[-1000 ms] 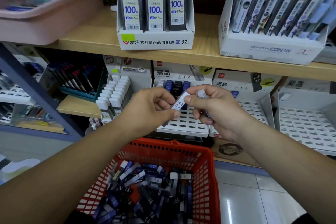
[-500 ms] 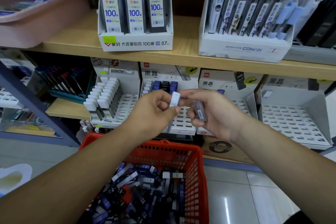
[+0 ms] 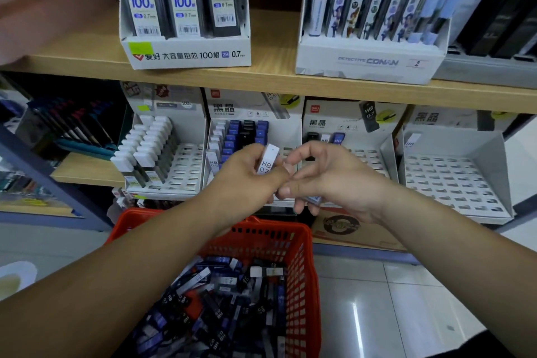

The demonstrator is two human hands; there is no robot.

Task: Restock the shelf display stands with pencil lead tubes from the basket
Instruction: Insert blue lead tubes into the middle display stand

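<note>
- Both hands have drawn closer together since half a second ago; the right hand now touches the left hand at the fingertips.
- The lead tube is slim, with a white cap end printed "HB 0.7", and stands nearly upright.
- Left fingers pinch it around its lower part, in the air in front of the middle display stand.
- Right fingers are loosely curled, and the end of a second tube peeks out beneath them.
- Directly below the hands, the red basket holds a jumbled heap of tubes with dark, blue and white caps.
- On the wooden shelf above sit cardboard boxes of lead packs.
</note>
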